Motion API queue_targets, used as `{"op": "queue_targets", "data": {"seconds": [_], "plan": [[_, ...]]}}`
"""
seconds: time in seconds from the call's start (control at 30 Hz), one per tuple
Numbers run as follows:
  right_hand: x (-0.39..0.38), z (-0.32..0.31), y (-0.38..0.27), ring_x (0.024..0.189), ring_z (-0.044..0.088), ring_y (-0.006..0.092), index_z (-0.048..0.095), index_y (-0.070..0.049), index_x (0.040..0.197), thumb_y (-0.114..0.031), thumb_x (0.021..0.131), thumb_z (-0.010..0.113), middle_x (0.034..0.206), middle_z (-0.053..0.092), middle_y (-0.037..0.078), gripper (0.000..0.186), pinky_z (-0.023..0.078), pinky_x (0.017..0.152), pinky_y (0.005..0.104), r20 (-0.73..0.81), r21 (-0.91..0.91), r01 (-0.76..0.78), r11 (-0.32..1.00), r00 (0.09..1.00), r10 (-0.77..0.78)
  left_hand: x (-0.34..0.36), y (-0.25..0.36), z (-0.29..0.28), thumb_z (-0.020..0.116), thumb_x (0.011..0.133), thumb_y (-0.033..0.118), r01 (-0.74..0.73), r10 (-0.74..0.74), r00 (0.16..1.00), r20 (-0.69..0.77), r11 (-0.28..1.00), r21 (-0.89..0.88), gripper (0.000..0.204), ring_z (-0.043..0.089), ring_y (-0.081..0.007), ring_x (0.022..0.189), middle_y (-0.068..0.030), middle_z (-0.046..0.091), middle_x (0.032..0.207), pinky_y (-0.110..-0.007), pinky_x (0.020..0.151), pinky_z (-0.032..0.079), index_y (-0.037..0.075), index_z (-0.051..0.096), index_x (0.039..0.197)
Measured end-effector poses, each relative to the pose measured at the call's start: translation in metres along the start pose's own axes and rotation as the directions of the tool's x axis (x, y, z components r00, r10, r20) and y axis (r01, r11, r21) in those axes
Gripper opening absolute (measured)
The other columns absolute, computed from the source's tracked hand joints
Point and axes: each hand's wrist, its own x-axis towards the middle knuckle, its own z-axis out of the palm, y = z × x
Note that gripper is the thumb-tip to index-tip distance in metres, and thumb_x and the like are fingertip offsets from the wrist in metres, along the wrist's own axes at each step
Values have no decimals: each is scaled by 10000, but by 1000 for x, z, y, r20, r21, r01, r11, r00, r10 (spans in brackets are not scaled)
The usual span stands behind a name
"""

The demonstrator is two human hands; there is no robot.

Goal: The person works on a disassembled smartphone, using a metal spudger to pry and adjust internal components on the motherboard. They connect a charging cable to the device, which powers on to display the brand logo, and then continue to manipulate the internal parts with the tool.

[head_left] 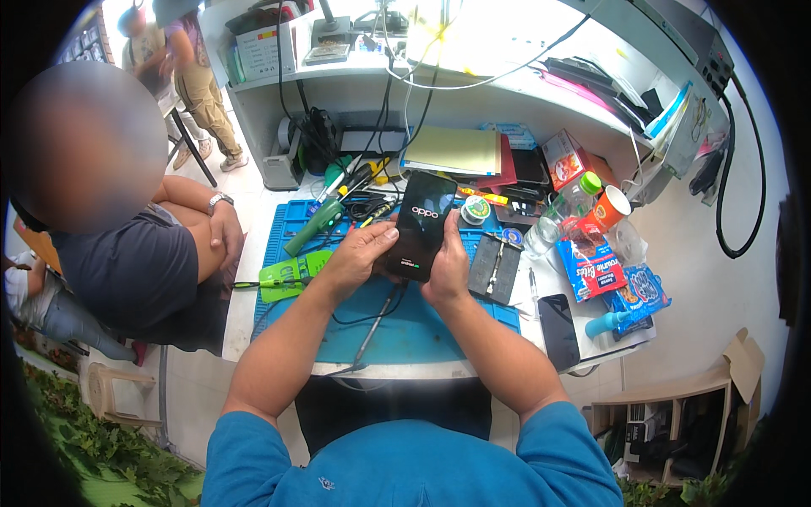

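A dark smartphone (425, 232) is held upright above the blue work mat (410, 325), its screen lit with a start-up logo. My left hand (365, 256) grips its left edge, thumb on the front. On the opposite edge, my right hand (449, 262) is closed round the lower side, with the fingers behind the phone out of sight. Just right of that hand lies a black repair holder (496, 269) with a metal clamp bar. A thin metal tool with a cable (380, 325) rests on the mat below the phone.
Screwdrivers, a green-handled tool (314, 226) and cables crowd the left and back. On the right stand a clear bottle (553, 221), a paper cup (606, 209), snack packets (589, 262) and another black phone (558, 329). A person (144, 270) sits at the left edge; a shelf (363, 76) spans the back.
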Motion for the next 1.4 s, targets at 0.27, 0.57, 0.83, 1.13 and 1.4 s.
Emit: {"op": "queue_targets", "data": {"seconds": [0.27,0.57,0.83,1.13,1.4], "plan": [[1,-7,1,1121,736,276,639,-23,1358,-603,1153,216,1249,727,145,747,613,956,415,49,11,-15,1000,999,14,1,-3,0,513,1148,337,-12,12,1000,-6,1000,16,410,752,-153,937,-62,752,1136,-308,726,619,33,651,1387],[1,0,1,903,769,239,660,-51,1307,-643,1138,217,1120,755,113,759,634,657,377,-22,-5,-14,1000,1000,14,0,-1,-1,550,1134,337,-12,12,1000,3,1000,-3,432,755,-165,959,-81,747,1163,-315,734,624,13,622,1409],[-1,1,-2,911,760,231,654,-57,1307,-644,1138,208,1119,747,111,756,634,668,372,11,-34,-14,999,1000,15,-3,7,6,714,1046,214,-45,44,999,8,990,131,431,747,-143,971,-63,761,1135,-293,766,608,-1,620,1407],[0,1,0,954,761,238,645,-48,1322,-615,1148,214,1157,741,118,733,642,716,372,3,-22,-7,1000,1000,7,-3,7,4,692,1061,226,-35,34,999,9,990,139,407,744,-137,962,-70,760,1140,-287,753,603,-7,633,1389],[0,-5,2,1007,758,258,641,-37,1339,-602,1153,218,1177,744,132,730,640,824,402,47,-1,-9,1000,999,9,0,1,1,557,1132,316,-26,27,1000,-8,999,46,373,748,-138,909,-54,755,1106,-293,685,615,31,680,1339]]}}
